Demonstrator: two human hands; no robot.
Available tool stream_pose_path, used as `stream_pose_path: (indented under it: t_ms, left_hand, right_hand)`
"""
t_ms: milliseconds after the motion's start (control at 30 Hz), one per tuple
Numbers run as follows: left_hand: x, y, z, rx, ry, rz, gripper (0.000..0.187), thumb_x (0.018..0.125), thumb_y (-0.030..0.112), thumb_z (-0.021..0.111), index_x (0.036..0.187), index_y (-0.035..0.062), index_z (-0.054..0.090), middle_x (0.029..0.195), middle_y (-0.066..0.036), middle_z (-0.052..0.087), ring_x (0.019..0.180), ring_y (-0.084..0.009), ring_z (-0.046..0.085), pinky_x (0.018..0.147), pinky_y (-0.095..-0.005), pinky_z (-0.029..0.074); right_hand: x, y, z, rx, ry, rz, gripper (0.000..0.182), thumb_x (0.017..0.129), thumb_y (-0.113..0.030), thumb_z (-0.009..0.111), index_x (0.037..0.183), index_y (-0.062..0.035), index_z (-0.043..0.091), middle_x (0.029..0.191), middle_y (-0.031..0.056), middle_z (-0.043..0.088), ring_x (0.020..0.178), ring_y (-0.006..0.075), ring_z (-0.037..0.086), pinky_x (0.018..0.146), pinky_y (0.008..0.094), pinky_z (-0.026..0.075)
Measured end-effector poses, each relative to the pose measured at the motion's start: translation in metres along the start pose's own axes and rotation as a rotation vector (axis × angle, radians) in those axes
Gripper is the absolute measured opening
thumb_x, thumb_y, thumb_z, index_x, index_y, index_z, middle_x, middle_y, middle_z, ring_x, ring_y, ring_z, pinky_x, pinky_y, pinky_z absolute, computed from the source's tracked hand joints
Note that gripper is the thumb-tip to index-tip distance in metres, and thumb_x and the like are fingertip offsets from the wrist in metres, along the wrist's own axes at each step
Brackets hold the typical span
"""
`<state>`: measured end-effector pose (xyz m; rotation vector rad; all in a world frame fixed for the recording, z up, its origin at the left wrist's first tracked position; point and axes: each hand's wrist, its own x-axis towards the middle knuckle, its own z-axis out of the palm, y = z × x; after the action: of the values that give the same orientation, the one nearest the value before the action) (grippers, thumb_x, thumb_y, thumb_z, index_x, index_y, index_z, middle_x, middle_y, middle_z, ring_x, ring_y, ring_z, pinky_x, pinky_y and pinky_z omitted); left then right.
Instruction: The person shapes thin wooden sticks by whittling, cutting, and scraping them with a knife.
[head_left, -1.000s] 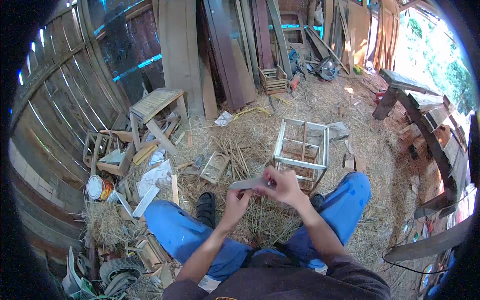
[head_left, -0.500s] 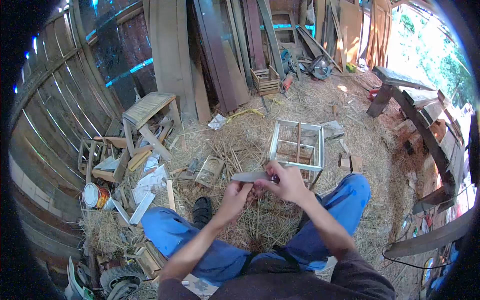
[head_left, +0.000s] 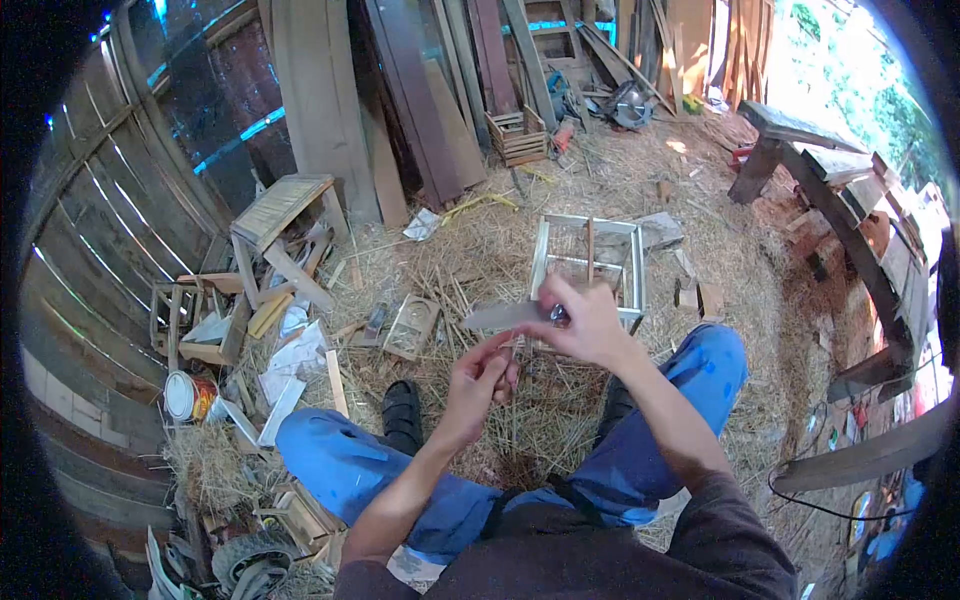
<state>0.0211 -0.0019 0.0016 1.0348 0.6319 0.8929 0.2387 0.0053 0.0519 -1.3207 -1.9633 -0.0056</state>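
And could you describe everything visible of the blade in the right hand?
The blade is flat, broad and grey, apparently metal, held above the straw-covered floor, its free end pointing left. The right hand grips the other end, largely hiding it; something shiny shows there. The left hand is just below; contact is unclear.
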Motion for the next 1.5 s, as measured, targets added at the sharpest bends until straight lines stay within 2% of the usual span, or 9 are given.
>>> stream_pose_path:
  t_ms: [133,333,533,767,867,1133,1300,1400,1500]
  left_hand:
    - [0.003,-0.004,-0.003,0.021,0.131,-0.040,0.029,0.101,0.015,0.058,0.128,0.0051,0.061,0.080,0.000,0.058,0.060,-0.0031,0.041,0.048,-0.0206,0.031]
    - [-0.006,0.022,0.008,-0.111,0.079,-0.065,0.016,0.101,0.016,0.058,0.111,0.0045,0.064,0.075,0.004,0.050,0.060,-0.0030,0.038,0.046,-0.0204,0.027]
    - [-0.008,0.005,-0.016,-0.251,-0.014,-0.141,0.020,0.101,0.017,0.059,0.115,0.0048,0.064,0.077,0.004,0.051,0.060,-0.0027,0.038,0.047,-0.0211,0.026]
    - [-0.014,0.003,-0.009,0.100,0.179,-0.086,0.021,0.101,0.020,0.060,0.115,0.0050,0.065,0.076,0.005,0.053,0.059,-0.0016,0.039,0.048,-0.0209,0.028]
    - [-0.019,0.017,-0.002,0.053,0.162,-0.055,0.023,0.100,0.020,0.062,0.115,0.0039,0.065,0.078,0.006,0.055,0.060,-0.0010,0.042,0.049,-0.0206,0.031]
    - [-0.020,0.007,0.001,0.134,0.168,-0.004,0.019,0.101,0.018,0.059,0.112,0.0052,0.066,0.070,0.007,0.045,0.055,-0.0016,0.035,0.048,-0.0200,0.026]
    - [-0.017,0.024,0.002,0.063,0.102,0.013,0.021,0.101,0.018,0.058,0.116,0.0041,0.065,0.073,0.006,0.049,0.057,-0.0017,0.038,0.047,-0.0200,0.026]
    - [-0.018,0.013,-0.005,0.143,0.102,0.013,0.026,0.102,0.017,0.057,0.123,0.0041,0.064,0.074,0.006,0.049,0.057,-0.0016,0.037,0.046,-0.0197,0.027]
    - [-0.023,0.017,-0.002,0.106,0.051,0.023,0.028,0.102,0.018,0.058,0.125,0.0037,0.064,0.078,0.004,0.054,0.058,-0.0010,0.040,0.046,-0.0193,0.028]
  right_hand:
    - [0.000,-0.014,0.010,0.084,-0.027,-0.063,0.047,0.080,-0.053,0.076,0.089,-0.0113,0.056,0.062,0.0107,0.062,0.055,0.0327,0.065,0.052,0.0409,0.050]
    - [0.006,-0.012,0.002,0.009,-0.018,-0.006,0.046,0.077,-0.049,0.080,0.087,-0.0104,0.057,0.063,0.0094,0.062,0.055,0.0298,0.064,0.052,0.0396,0.049]
    - [0.003,-0.020,0.015,0.079,-0.028,-0.047,0.048,0.074,-0.047,0.083,0.086,-0.0081,0.058,0.065,0.0073,0.061,0.055,0.0269,0.063,0.052,0.0359,0.048]
    - [-0.004,-0.031,0.017,0.045,-0.145,-0.082,0.051,0.069,-0.049,0.086,0.082,-0.0087,0.058,0.063,0.0057,0.059,0.053,0.0247,0.061,0.050,0.0349,0.047]
    - [0.001,-0.014,0.011,-0.022,0.060,-0.119,0.052,0.068,-0.051,0.086,0.080,-0.0093,0.057,0.062,0.0057,0.059,0.051,0.0249,0.060,0.049,0.0352,0.046]
    - [-0.003,-0.027,0.014,-0.027,0.046,-0.182,0.055,0.073,-0.059,0.079,0.074,-0.0108,0.053,0.053,0.0090,0.056,0.045,0.0298,0.059,0.045,0.0399,0.045]
    - [0.006,-0.010,-0.002,-0.077,0.113,0.132,0.054,0.068,-0.047,0.087,0.068,-0.0100,0.047,0.057,0.0088,0.054,0.050,0.0252,0.057,0.049,0.0371,0.044]
    - [-0.003,-0.029,0.011,-0.040,0.029,-0.159,0.056,0.069,-0.046,0.087,0.067,-0.0099,0.045,0.055,0.0094,0.051,0.047,0.0243,0.055,0.045,0.0345,0.042]
    - [0.005,-0.008,0.007,-0.026,0.106,0.013,0.054,0.074,-0.054,0.081,0.070,-0.0097,0.049,0.053,0.0099,0.052,0.047,0.0284,0.057,0.045,0.0389,0.042]
